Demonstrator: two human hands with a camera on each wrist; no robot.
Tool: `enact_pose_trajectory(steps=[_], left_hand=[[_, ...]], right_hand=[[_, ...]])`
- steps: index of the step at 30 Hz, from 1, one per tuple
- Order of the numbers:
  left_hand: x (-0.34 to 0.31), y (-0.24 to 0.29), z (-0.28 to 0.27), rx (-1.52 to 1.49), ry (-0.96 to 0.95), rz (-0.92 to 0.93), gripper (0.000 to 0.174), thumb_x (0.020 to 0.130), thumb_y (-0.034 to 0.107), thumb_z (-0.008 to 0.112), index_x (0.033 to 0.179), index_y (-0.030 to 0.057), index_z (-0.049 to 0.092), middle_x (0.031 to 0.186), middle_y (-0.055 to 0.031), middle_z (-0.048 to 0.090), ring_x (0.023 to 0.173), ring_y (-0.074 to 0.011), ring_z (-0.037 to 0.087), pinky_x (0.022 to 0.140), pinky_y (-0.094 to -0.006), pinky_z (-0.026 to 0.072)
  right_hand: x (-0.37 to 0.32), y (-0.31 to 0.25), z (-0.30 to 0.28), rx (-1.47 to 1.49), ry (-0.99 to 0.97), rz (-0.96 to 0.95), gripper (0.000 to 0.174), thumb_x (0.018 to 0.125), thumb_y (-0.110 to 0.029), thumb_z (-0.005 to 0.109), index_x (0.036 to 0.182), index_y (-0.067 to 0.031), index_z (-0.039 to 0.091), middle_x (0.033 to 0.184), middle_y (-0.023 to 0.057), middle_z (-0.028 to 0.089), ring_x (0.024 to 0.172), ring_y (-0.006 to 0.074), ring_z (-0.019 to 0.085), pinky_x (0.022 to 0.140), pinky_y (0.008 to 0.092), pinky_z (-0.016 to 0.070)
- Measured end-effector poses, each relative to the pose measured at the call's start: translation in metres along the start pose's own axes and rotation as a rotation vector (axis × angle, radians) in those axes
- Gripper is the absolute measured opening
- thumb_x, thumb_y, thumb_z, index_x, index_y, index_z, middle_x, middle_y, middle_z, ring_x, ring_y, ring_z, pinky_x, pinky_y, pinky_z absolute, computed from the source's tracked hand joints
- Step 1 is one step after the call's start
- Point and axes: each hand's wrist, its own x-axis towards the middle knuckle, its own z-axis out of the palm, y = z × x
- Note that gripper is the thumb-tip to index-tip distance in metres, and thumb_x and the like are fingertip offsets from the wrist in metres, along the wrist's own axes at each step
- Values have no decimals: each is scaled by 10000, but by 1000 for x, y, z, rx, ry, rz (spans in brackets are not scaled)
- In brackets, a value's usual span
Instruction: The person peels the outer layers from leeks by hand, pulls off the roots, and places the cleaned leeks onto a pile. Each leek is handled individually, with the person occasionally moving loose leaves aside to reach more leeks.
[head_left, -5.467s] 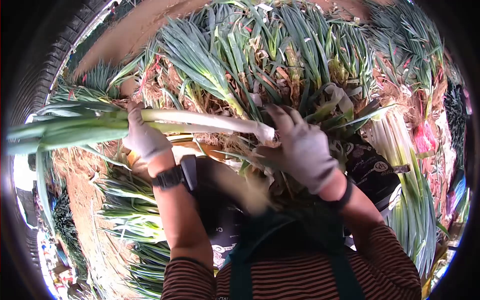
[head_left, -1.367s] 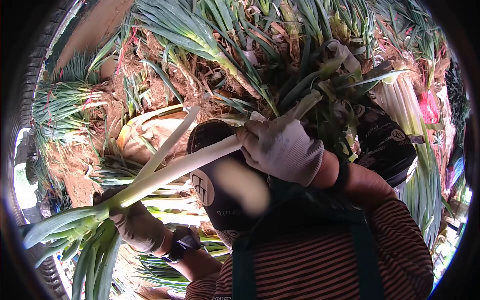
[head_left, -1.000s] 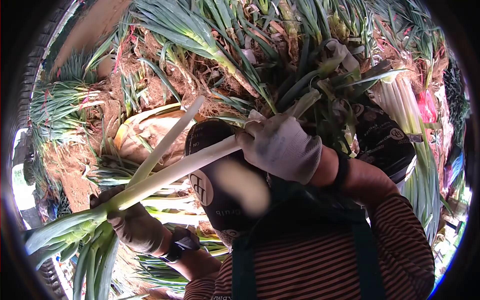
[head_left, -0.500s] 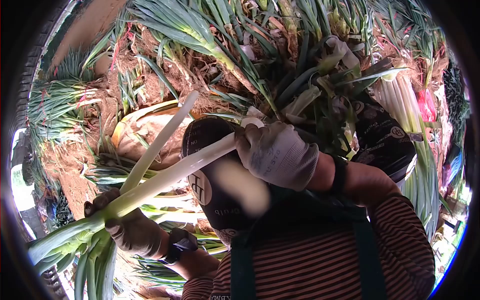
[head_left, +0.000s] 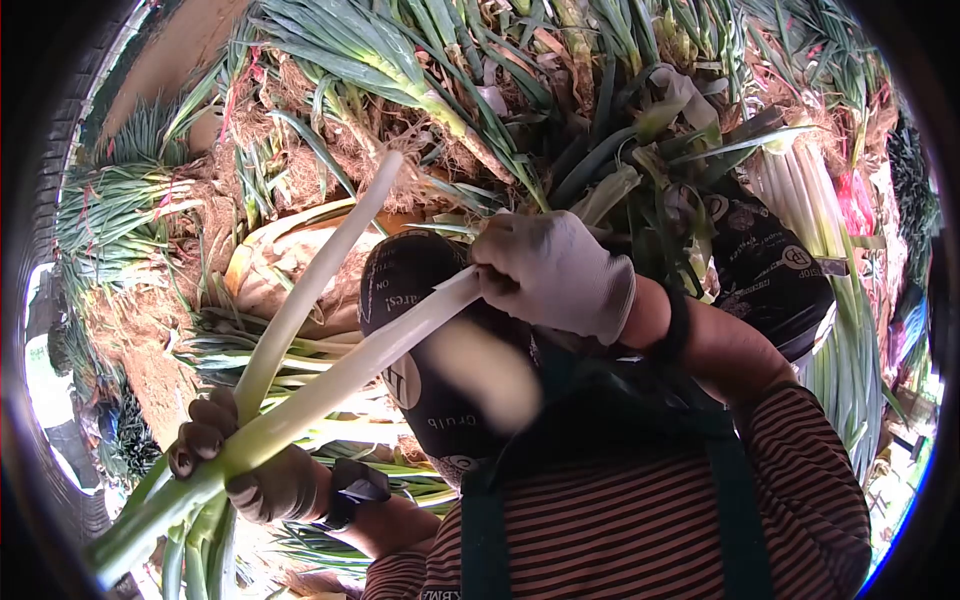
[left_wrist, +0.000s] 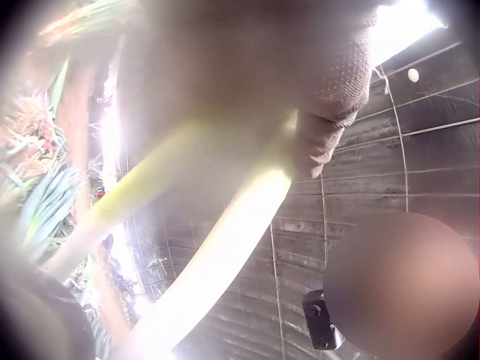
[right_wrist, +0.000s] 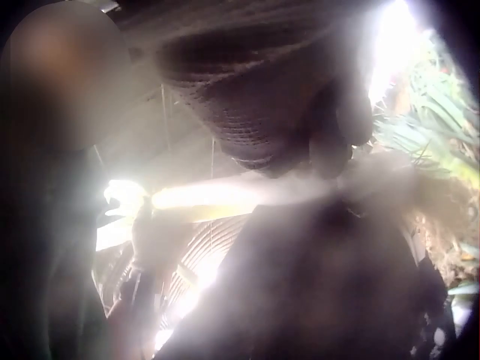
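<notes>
My gloved left hand (head_left: 245, 460) grips two long green onions where white stem turns to green leaf. The front green onion (head_left: 350, 375) slants up to my gloved right hand (head_left: 555, 275), whose curled fingers and thumb pinch its white end. A thin pointed strip of skin stands up from the stem beside those fingers. The rear green onion (head_left: 318, 275) points up, its pale end free. In the left wrist view both stems come out below the blurred glove (left_wrist: 337, 97). In the right wrist view the stem (right_wrist: 217, 196) runs in under the glove (right_wrist: 247, 112); its tip is hidden.
Bundles of rooted green onions (head_left: 350, 60) lie across the back. Peeled green onions (head_left: 800, 195) are stacked at right, near dark printed cloth (head_left: 765, 275) over the right leg. Limp stripped leaves (head_left: 640, 170) lie between. More green onions (head_left: 330, 430) lie behind the left leg.
Earlier the onion stem lay nearly level above the lap; both hands came down and the two stems spread apart. Lately the right hand turned its back upward and a strip of skin lifted beside it.
</notes>
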Motion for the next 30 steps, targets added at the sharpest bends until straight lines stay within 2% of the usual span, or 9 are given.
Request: enact_pose_trajectory(steps=[4,6,7,9,12,16,21,28,30], left_hand=[[-1,5,7,-91,70,66,369,775,242,803,818,215,438,722,93,343,738,-99,315,677,-292,239],[-4,8,-12,-321,32,18,403,824,227,767,758,201,371,703,85,316,716,-78,320,675,-288,264],[1,7,7,-195,-175,100,398,893,181,687,738,185,321,687,75,282,637,-61,312,676,-258,306],[-5,16,-28,-233,-80,10,343,739,195,756,756,208,414,687,89,355,689,-116,317,661,-307,263],[-5,20,-37,-153,-177,-37,329,721,181,771,767,212,447,683,100,399,677,-114,346,633,-302,269],[11,24,-20,22,-474,-25,326,839,141,732,769,197,418,675,109,412,599,-54,399,593,-243,324],[10,15,-23,-251,-503,92,465,662,284,894,723,251,434,653,168,408,656,-45,363,636,-264,255],[23,16,-22,-290,-689,70,436,626,196,910,705,272,488,641,188,500,627,-6,434,629,-228,275],[24,17,-15,-257,-705,80,423,636,162,901,701,267,496,644,187,525,619,6,446,623,-213,285]], right_hand=[[-1,8,0,369,-30,293,135,825,-119,615,914,-21,638,738,102,629,638,210,652,587,344,519],[-1,12,-6,812,-91,724,196,893,-174,591,963,-1,651,754,65,653,591,140,611,560,289,518],[-1,18,-7,928,-54,850,205,900,-191,598,958,-1,652,760,53,653,580,134,605,553,284,517],[-1,23,-17,883,-41,1010,252,868,-249,688,941,-10,662,769,69,666,605,169,649,571,305,536],[-10,10,-37,-15,-56,314,230,828,-238,713,958,-53,672,829,89,666,715,248,676,649,328,543],[-10,-11,-31,24,-50,-157,295,747,-247,763,961,-63,676,928,83,677,829,249,679,702,351,554],[2,-7,-33,-94,-350,-230,192,792,-183,686,944,-70,654,828,85,617,744,279,656,643,385,537],[1,-9,-27,-152,-289,-259,160,762,-163,688,876,-67,629,756,83,606,708,269,656,627,391,536],[6,-11,-29,-71,-335,-112,185,766,-158,692,916,-55,656,750,98,635,701,274,662,627,378,538]])
